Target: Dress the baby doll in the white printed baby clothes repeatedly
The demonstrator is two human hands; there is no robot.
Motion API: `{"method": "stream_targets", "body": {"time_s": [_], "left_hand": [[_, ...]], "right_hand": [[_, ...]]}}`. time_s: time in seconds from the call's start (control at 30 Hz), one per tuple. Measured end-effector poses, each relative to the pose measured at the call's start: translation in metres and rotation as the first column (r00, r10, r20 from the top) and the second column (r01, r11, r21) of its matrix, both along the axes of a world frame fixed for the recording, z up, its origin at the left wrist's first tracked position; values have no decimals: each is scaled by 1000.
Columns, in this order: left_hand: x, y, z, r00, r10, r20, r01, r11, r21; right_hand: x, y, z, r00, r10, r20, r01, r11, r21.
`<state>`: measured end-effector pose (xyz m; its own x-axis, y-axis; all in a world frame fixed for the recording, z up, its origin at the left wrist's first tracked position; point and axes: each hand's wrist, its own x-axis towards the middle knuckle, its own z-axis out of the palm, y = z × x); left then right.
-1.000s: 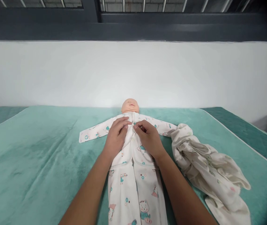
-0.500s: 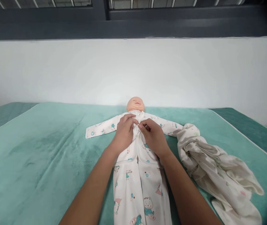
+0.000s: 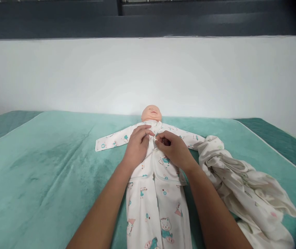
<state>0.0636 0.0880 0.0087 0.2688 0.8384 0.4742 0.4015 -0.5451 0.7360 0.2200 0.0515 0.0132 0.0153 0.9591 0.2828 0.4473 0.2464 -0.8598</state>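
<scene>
A baby doll (image 3: 151, 113) lies on its back, dressed in a white printed baby jacket (image 3: 143, 165) with long sleeves spread to both sides. Matching printed trousers (image 3: 148, 207) extend below the jacket hem toward me. At the chest, my left hand (image 3: 138, 145) rests on the jacket, its bent fingers gripping the cloth by the front opening. Facing it, my right hand (image 3: 173, 148) pinches the other front edge between thumb and index finger. The fingertips nearly meet at the opening; any fastener between them is too small to make out.
A crumpled off-white printed cloth (image 3: 243, 186) lies at the right, touching the doll's sleeve end. Beneath everything spreads a green plush cover (image 3: 46, 180). Behind the doll's head rises a white wall (image 3: 85, 76) under a dark window frame (image 3: 148, 26).
My right fingers have drawn back slightly to the right, and the jacket front between the hands lies flatter. The camera view has tilted down a little.
</scene>
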Motion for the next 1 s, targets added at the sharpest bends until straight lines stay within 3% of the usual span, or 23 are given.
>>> {"method": "stream_targets", "body": {"time_s": [0.3,0.47,0.6,0.8,1.0], "left_hand": [[1,1,0,998,-12,-61,14,1000,28],[-2,-2,2,1000,-19,12,20,999,-26],[-16,-7,8,992,-109,64,114,990,-81],[-36,-14,17,935,-321,-150,288,935,-206],[-35,-13,15,923,-321,-212,291,944,-158]], "right_hand": [[-13,5,-11,969,-223,103,197,957,213],[-12,3,-10,969,-233,-78,240,965,108],[-3,-7,1,975,-101,-198,112,993,48],[6,-31,23,996,2,90,-1,1000,-10],[-11,-41,18,869,-5,495,5,1000,1]]}}
